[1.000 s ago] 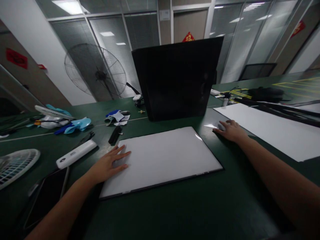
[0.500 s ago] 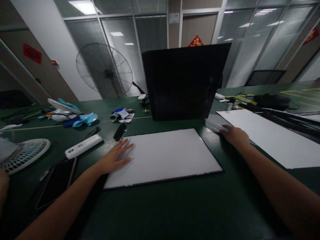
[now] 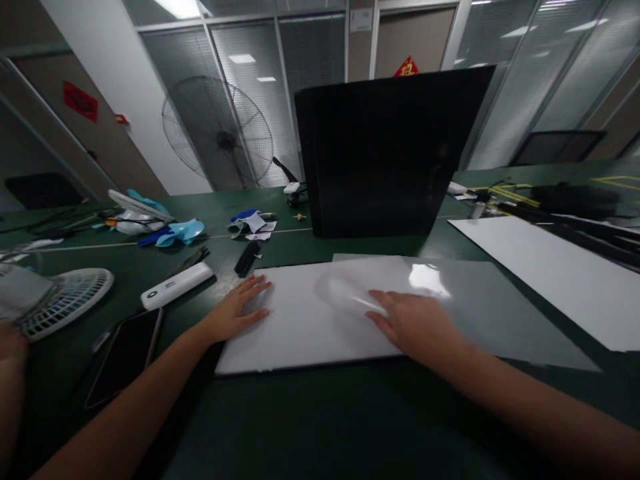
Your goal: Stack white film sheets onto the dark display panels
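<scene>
A thin white panel with a dark edge lies flat on the green table. My left hand rests on its left edge with fingers spread. Over the panel's right part lies a translucent plastic sheet, which reaches past the panel onto the table and reflects a bright light. My right hand pinches this sheet between thumb and fingers above the panel's middle, where a bright crease shows in it. The sheet's left part is hard to make out against the white panel.
A large black panel stands upright behind. To the right lies a white sheet beside black strips. On the left are a white power bank, a phone, a small fan and another person's hand.
My right hand has moved left from beside the panel to above its middle, drawing the translucent sheet across the panel. My left hand stays on the panel's left edge. The view has shifted slightly.
</scene>
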A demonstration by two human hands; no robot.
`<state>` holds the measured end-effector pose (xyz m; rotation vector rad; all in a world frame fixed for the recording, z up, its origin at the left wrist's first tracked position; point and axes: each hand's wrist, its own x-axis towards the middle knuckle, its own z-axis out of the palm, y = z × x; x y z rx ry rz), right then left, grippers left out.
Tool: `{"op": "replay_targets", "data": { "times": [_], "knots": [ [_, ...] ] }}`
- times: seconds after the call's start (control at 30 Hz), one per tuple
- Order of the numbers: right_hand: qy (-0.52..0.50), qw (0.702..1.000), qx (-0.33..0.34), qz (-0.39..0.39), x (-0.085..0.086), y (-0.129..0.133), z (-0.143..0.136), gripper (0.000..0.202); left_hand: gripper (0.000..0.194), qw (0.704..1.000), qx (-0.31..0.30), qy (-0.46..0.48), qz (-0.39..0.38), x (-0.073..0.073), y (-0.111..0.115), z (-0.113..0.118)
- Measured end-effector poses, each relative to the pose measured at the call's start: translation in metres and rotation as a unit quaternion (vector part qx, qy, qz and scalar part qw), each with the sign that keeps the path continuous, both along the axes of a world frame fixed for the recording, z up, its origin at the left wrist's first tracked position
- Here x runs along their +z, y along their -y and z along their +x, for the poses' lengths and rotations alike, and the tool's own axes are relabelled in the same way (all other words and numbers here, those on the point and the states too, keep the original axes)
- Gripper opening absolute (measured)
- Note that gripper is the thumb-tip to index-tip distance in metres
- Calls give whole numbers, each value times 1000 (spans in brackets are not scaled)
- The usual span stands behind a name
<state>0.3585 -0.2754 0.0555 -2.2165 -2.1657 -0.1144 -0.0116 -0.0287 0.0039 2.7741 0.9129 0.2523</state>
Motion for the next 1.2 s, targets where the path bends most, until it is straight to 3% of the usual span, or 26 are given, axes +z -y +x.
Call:
{"op": "replay_targets", "data": {
  "times": [0.1, 0.2, 0.27, 0.37, 0.5, 0.73, 0.9, 1.03, 1.1, 1.2],
  "knots": [
    [-38, 991, 118, -42, -3, 15, -41, 62, 70, 1000, -3, 3, -7, 0, -1, -1],
    [-107, 975, 189, -51, 2, 21, -49, 65, 69, 1000, -2, -2, -14, 1, -1, -3],
    [-104, 978, 177, -18, 6, 17, -38, 57, 70, 1000, -2, -4, -16, 1, -1, -3],
    [-26, 995, 92, 37, 2, 8, -11, 46, 71, 1000, -2, -2, -20, -1, -2, -3],
    [-2, 999, 24, 27, -13, 0, 10, 46, 69, 1000, -1, 0, -22, -3, -4, -4],
    [-34, 989, 145, 24, -25, 3, -19, 63, 77, 1000, 7, -4, -16, -1, -1, -1],
    [-39, 984, 172, 23, -23, 0, -19, 61, 79, 1000, 20, -12, -17, -1, 0, -1],
    [-23, 992, 119, 43, -18, -19, 24, 46, 73, 1000, 10, -11, -15, -1, -2, -1],
    [-9, 997, 32, 65, -14, -28, 67, 44, 70, 1000, 4, -11, -8, -1, -3, -2],
    [11, 982, -157, 101, -12, -26, 148, 46, 68, 1000, -1, -11, 0, -2, -3, -2]
  ]
}}
